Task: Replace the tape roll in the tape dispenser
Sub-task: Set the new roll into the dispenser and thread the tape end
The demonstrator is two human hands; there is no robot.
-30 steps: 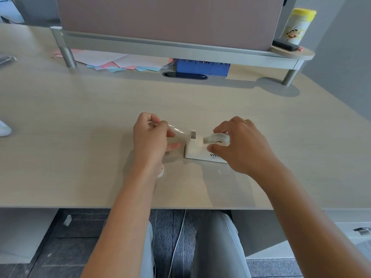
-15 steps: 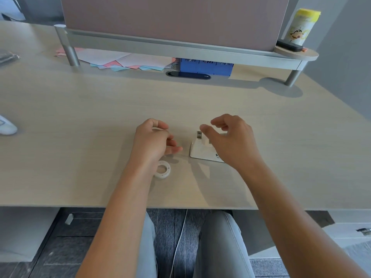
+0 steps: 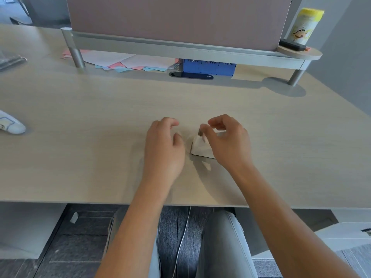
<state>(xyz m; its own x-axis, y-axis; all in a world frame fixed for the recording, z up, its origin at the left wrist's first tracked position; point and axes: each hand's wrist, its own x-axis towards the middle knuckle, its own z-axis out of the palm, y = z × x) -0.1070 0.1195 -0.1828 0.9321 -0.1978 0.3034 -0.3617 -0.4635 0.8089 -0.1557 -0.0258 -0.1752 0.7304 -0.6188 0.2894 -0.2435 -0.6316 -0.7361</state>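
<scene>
While both hands work at the middle of the desk (image 3: 100, 109), the scene reads from a white object (image 3: 12, 125) cut off at the left edge, too partial to identify. Papers (image 3: 128, 64) lie under the shelf (image 3: 180, 47) in the upper middle, beside a blue box (image 3: 208, 67); these look simply stored out of the way. Just left of centre, the left hand (image 3: 163, 149) hovers palm down with fingers curled loosely and thumb apart, gripping nothing that shows; it seems placed to catch or guide the tape end coming off the cutter. Whatever lies on the desk beneath its palm is hidden. A faint clear strip may run between the two hands, but it is too pale to be sure. Right of centre sits the white dispenser (image 3: 198, 147), its cutter end facing left, with the right hand (image 3: 228, 143) arched over it. That hand's thumb and forefinger pinch together just above the cutter, probably holding the tape end to draw it across the blade, though the tape itself is barely visible. The hand covers the dispenser's rear, so I cannot tell whether a roll is seated there. A yellow-lidded canister (image 3: 305, 25) stands at the upper right.
</scene>
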